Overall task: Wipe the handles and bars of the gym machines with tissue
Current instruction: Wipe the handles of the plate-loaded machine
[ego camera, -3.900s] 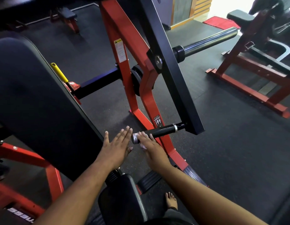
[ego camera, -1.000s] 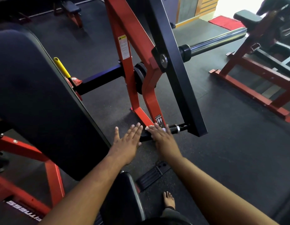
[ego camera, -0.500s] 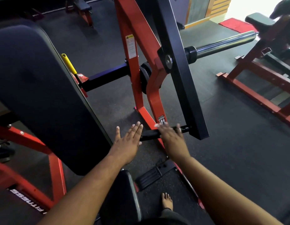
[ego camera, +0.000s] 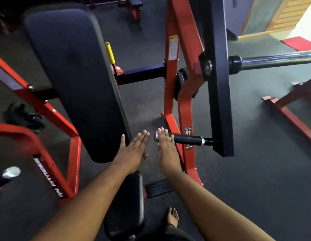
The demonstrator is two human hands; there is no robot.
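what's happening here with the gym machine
A person seated at a red-framed gym machine is cleaning its black handle. The right hand lies flat over the handle's free end, fingers extended; the tissue is not clearly visible under it. The left hand hovers open beside it, next to the black back pad, touching nothing that can be seen. The rest of the handle toward the black arm is uncovered.

One head-worn wide-angle view looks forward and down, close over both outstretched forearms, toward the gym floor (ego camera: 255, 180).
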